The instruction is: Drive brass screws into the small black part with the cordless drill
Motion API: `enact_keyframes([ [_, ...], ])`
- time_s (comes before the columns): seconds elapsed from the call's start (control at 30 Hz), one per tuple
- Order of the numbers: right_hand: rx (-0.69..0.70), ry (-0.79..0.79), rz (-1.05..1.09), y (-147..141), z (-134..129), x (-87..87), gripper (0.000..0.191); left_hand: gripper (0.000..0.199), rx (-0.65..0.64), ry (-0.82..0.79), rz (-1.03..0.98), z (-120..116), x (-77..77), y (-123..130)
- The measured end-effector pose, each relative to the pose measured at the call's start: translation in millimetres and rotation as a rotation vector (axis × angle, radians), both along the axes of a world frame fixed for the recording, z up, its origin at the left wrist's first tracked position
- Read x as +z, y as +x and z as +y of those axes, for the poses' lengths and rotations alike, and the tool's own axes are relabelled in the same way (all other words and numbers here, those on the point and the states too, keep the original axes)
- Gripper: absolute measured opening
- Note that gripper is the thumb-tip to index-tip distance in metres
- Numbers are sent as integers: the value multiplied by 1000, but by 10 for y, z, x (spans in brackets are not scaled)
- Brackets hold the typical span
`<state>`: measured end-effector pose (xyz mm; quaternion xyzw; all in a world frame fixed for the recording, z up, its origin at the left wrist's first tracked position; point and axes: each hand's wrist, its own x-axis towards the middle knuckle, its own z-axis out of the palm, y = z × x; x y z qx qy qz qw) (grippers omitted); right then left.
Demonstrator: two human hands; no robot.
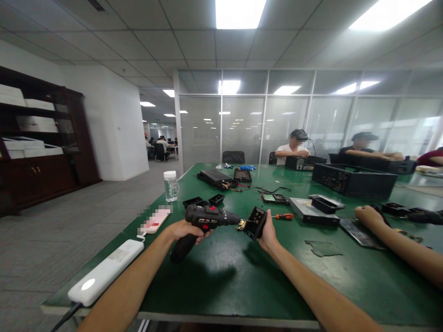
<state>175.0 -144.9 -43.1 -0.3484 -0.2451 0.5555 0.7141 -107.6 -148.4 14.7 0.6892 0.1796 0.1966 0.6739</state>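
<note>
My left hand (188, 230) is wrapped round the grip of a black cordless drill (209, 216), which points to the right. The drill's bit reaches the inner face of a small black plastic box (255, 223). My right hand (268, 233) grips that box from its right side and holds it tilted above the green table (214, 286). Small brass-coloured parts (241, 225) show near the bit. Just behind my right hand lies a screwdriver (284, 216) with an orange and black handle.
A bottle (170, 186), a phone (157, 220) and a white power strip (107, 269) line the left edge. Black boxes (216, 199) and a silver drive (313, 213) lie behind. Another person's arm (401, 244) reaches in from the right.
</note>
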Motion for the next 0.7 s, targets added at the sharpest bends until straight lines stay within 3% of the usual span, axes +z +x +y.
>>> enact_keyframes([
  [0.7,-33,-10,-18,-13,-3,9,48,34,-11,-4,-2,28,-27,-14],
])
